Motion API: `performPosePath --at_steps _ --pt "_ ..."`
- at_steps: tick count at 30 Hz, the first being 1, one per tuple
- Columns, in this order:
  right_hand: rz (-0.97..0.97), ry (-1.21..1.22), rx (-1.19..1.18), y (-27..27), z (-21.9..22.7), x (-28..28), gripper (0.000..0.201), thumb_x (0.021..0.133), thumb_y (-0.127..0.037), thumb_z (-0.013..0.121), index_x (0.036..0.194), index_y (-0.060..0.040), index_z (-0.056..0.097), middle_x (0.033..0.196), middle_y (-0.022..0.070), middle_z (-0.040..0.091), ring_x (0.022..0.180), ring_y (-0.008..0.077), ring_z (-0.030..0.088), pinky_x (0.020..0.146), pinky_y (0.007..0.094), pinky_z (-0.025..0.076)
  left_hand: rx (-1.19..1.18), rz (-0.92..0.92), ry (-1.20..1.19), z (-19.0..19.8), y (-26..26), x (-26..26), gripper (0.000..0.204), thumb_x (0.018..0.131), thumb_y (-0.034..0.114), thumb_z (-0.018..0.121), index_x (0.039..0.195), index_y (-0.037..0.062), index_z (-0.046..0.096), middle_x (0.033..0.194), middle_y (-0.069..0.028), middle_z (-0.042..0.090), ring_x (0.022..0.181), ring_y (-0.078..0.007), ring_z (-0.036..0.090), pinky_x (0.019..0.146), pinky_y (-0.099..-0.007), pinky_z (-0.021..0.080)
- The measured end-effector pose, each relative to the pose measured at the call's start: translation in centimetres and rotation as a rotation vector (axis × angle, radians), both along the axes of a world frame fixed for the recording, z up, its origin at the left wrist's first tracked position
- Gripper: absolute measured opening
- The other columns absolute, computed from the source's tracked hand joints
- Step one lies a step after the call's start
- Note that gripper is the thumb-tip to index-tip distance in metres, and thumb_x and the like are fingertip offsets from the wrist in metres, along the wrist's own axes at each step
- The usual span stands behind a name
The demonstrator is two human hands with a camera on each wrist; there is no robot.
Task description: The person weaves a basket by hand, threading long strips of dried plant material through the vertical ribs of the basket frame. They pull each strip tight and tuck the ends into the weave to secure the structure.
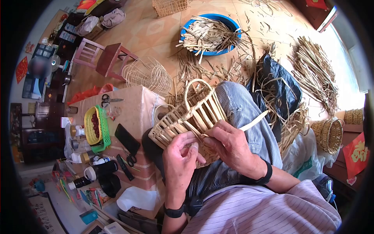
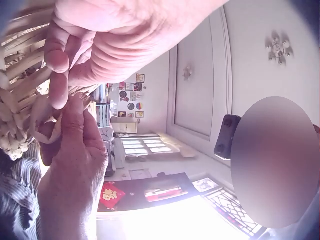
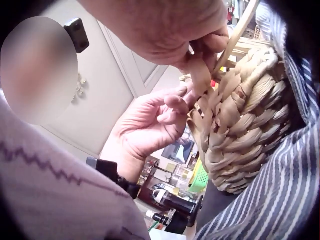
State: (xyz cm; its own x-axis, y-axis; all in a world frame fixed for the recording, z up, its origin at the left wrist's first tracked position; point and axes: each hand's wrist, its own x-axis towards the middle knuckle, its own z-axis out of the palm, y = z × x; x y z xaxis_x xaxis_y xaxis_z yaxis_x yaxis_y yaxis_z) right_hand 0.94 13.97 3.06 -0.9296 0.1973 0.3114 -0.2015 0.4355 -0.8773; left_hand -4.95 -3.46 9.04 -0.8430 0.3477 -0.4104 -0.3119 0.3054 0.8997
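A half-woven basket point(image 1: 202, 113) of flat dried plant strips, with a looped handle point(image 1: 200, 82), lies tilted in the person's lap. Its thick braided weave point(image 3: 245, 125) fills much of the right wrist view. The right hand point(image 1: 233, 146) pinches a pale flat strip point(image 3: 201, 77) at the basket's edge; a loose pale length point(image 1: 254, 121) sticks out beyond that hand. Opposite it, the left hand point(image 1: 180, 156) grips the edge with bent fingers, its fingertips close to the right hand's. In the left wrist view, the strip point(image 2: 45, 125) bends in a loop beside the right hand point(image 2: 75, 150).
A low table point(image 1: 136, 97) on the left bears scissors point(image 1: 106, 100), a yellow basket point(image 1: 92, 125) and bottles. Ahead, a blue basin point(image 1: 218, 16) holds dried strips, near an open wire-like frame point(image 1: 148, 78). A black bag point(image 1: 278, 84) and a strip bundle point(image 1: 315, 74) lie right.
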Motion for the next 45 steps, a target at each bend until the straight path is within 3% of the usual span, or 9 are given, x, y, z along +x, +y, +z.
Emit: performPosePath --at_steps 3,6,21,27,28,32,38,41,45 --pt "-0.024 -0.016 -0.035 -0.4 0.4 0.1 0.016 0.097 -0.008 0.081 0.104 -0.0036 0.068 0.086 0.0149 0.066 0.074 0.0388 0.071 0.064 0.0476 0.057 -0.001 -0.021 0.008 0.1 -0.1 -0.1 0.031 0.107 -0.003 0.063 0.137 -0.013 0.064 0.122 -0.021 0.077 0.077 -0.0154 0.077 0.07 -0.0273 0.064" --pt "-0.07 -0.029 -0.126 -1.3 0.3 -0.1 0.016 0.096 -0.007 0.081 0.103 -0.0039 0.067 0.087 0.0151 0.066 0.075 0.0395 0.071 0.064 0.0476 0.057 -0.009 -0.005 0.023 -0.4 -0.1 0.0 0.03 0.108 0.0 0.065 0.137 -0.0092 0.065 0.119 -0.016 0.079 0.072 -0.014 0.076 0.054 -0.0204 0.049" --pt "0.101 -0.123 0.205 -0.6 2.4 -0.7 0.023 0.089 -0.008 0.081 0.098 -0.0004 0.061 0.087 0.0174 0.067 0.077 0.0423 0.072 0.064 0.0498 0.058 -0.135 0.017 0.236 -0.2 0.6 0.1 0.019 0.107 0.004 0.072 0.118 -0.0111 0.074 0.096 -0.0143 0.083 0.078 -0.0136 0.078 0.07 -0.0304 0.061" --pt "0.09 -0.175 0.293 -0.5 3.2 -1.4 0.02 0.089 -0.008 0.079 0.096 0.0001 0.063 0.089 0.0181 0.072 0.08 0.0407 0.075 0.067 0.0493 0.06 -0.337 0.071 0.273 -0.6 1.8 0.3 0.02 0.102 0.013 0.079 0.11 -0.0058 0.078 0.088 -0.0179 0.083 0.077 -0.0212 0.081 0.072 -0.0353 0.061" --pt "0.072 -0.154 0.298 -0.5 2.9 -1.3 0.019 0.089 -0.008 0.079 0.097 -0.0004 0.063 0.089 0.0174 0.072 0.08 0.0405 0.075 0.068 0.0494 0.06 -0.359 0.058 0.414 -1.3 1.8 0.4 0.016 0.102 0.007 0.078 0.106 -0.0079 0.077 0.083 -0.0111 0.081 0.068 -0.0121 0.074 0.064 -0.0294 0.058" --pt "0.012 -0.107 0.223 -0.4 1.8 -0.3 0.018 0.091 -0.009 0.079 0.1 -0.0027 0.065 0.09 0.0157 0.072 0.082 0.0402 0.075 0.069 0.0499 0.06 -0.497 0.059 0.472 -1.8 2.4 0.6 0.013 0.097 0.013 0.078 0.098 0.0011 0.075 0.086 -0.0184 0.08 0.079 -0.0381 0.08 0.072 -0.0464 0.06" --pt "0.028 -0.07 0.167 -0.6 1.1 -0.1 0.016 0.092 -0.009 0.078 0.099 -0.0026 0.064 0.087 0.0165 0.067 0.079 0.0419 0.071 0.068 0.0519 0.058 -0.578 -0.063 0.532 -1.3 2.3 0.4 0.015 0.1 0.012 0.075 0.099 -0.0031 0.073 0.086 -0.0245 0.076 0.083 -0.0435 0.078 0.073 -0.048 0.059" --pt "0.059 -0.062 0.16 -0.4 1.4 -0.8 0.016 0.091 -0.007 0.077 0.096 -0.0015 0.063 0.087 0.0174 0.066 0.078 0.0429 0.071 0.067 0.0521 0.058 -0.45 -0.105 0.544 -0.9 1.3 -0.1 0.014 0.106 0.006 0.07 0.103 -0.0079 0.072 0.078 -0.0191 0.075 0.07 -0.021 0.079 0.065 -0.0374 0.058" --pt "0.094 -0.073 0.165 -0.2 2.1 -1.3 0.016 0.09 -0.006 0.077 0.095 -0.0004 0.063 0.088 0.0185 0.067 0.077 0.0433 0.071 0.066 0.0514 0.058 -0.364 -0.193 0.348 0.9 0.8 -0.8 0.013 0.107 -0.001 0.064 0.108 -0.0101 0.073 0.083 -0.0153 0.079 0.074 -0.0183 0.081 0.066 -0.0337 0.061"
